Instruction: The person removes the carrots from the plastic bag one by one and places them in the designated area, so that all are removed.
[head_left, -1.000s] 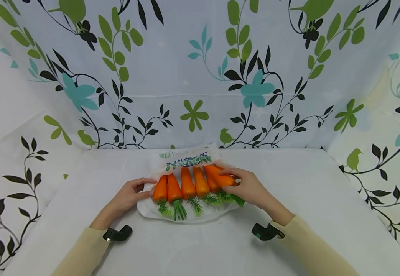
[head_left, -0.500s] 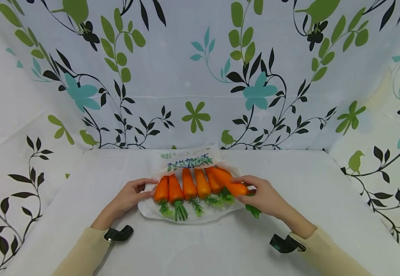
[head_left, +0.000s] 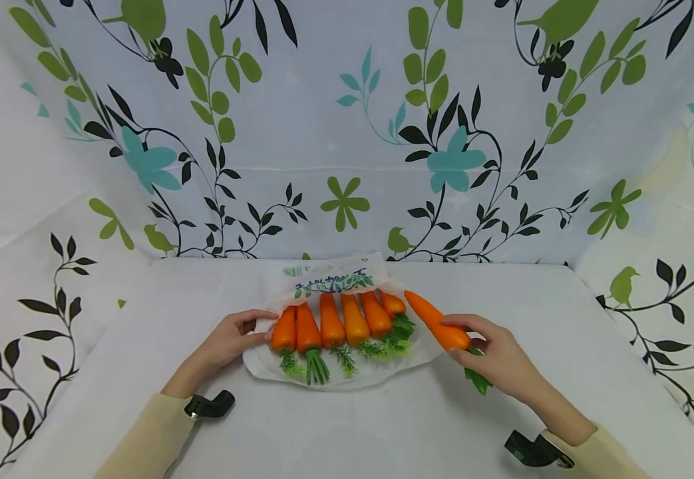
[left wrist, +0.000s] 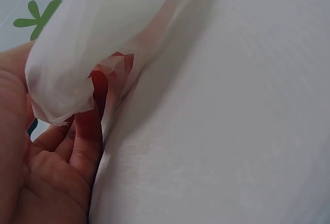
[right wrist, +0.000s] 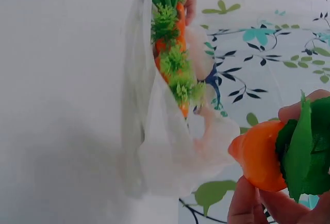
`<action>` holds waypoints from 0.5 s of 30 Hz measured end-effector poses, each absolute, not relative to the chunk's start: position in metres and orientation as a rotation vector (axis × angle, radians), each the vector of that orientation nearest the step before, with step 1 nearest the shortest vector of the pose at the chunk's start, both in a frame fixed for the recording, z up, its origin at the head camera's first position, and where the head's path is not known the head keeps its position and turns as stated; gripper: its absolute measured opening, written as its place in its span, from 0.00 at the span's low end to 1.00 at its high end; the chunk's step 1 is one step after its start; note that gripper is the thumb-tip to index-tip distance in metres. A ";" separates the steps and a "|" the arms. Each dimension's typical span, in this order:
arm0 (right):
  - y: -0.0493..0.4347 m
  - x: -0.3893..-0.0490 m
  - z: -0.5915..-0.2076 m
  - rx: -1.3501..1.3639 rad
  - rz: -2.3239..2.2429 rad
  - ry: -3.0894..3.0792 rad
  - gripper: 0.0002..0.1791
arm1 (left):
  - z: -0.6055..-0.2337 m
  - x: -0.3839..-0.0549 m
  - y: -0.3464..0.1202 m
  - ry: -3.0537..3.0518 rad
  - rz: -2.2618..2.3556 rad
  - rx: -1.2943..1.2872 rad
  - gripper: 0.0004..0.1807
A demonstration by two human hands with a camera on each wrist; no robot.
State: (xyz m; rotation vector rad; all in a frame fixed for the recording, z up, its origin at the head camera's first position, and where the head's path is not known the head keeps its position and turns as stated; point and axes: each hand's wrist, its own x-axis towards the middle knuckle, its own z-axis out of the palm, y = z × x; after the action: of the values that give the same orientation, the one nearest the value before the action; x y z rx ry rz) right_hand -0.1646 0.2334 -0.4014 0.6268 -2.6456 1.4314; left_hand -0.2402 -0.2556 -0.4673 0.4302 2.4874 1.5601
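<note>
A thin white plastic bag [head_left: 263, 367] with blue and green print lies on the table, its mouth facing me. Several orange carrots [head_left: 331, 320] with green tops sit side by side in it. My left hand [head_left: 229, 342] pinches the bag's left edge; in the left wrist view the thin plastic [left wrist: 67, 80] runs between thumb and fingers. To the right of the bag, my right hand [head_left: 496, 356] grips one carrot [head_left: 433, 319] near its leafy end, the tip pointing up and left. The right wrist view shows that carrot's thick end [right wrist: 263, 154] and cloth-like leaves [right wrist: 314, 147] close up.
A white table [head_left: 335, 436] carries the bag. Behind it hangs a white cloth [head_left: 299, 133] printed with leaves, flowers and birds. Each wrist wears a black camera band, the left band [head_left: 210, 404] and the right band [head_left: 535, 451].
My right hand has drawn one carrot out of the bag's mouth and moved right with it. The left hand keeps its hold on the bag's edge. The remaining carrots stay in place.
</note>
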 end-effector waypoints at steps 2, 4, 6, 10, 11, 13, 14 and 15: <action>0.239 -0.165 -0.403 0.606 1.439 -2.631 0.24 | -0.467 -0.241 -0.256 2.494 1.545 0.418 0.23; 0.244 -0.166 -0.406 0.597 1.470 -2.614 0.24 | -0.467 -0.241 -0.256 2.501 1.534 0.413 0.24; 0.248 -0.166 -0.408 0.599 1.514 -2.597 0.24 | -0.466 -0.242 -0.256 2.501 1.529 0.418 0.24; 0.255 -0.166 -0.411 0.600 1.584 -2.575 0.24 | -0.467 -0.241 -0.255 2.496 1.527 0.426 0.24; 0.256 -0.166 -0.411 0.597 1.590 -2.576 0.24 | -0.467 -0.241 -0.255 2.492 1.531 0.420 0.24; 0.258 -0.165 -0.411 0.583 1.596 -2.580 0.24 | -0.467 -0.240 -0.254 2.491 1.535 0.413 0.24; 0.259 -0.165 -0.410 0.579 1.595 -2.582 0.24 | -0.466 -0.240 -0.254 2.488 1.539 0.412 0.24; 0.260 -0.165 -0.410 0.575 1.590 -2.586 0.24 | -0.466 -0.239 -0.254 2.484 1.546 0.411 0.24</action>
State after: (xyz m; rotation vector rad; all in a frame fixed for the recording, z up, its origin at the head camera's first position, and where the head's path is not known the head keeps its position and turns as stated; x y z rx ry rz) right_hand -0.1646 0.2601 -0.4100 0.5746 -2.5857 1.5895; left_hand -0.2391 -0.2542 -0.4659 0.4106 2.4836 1.5464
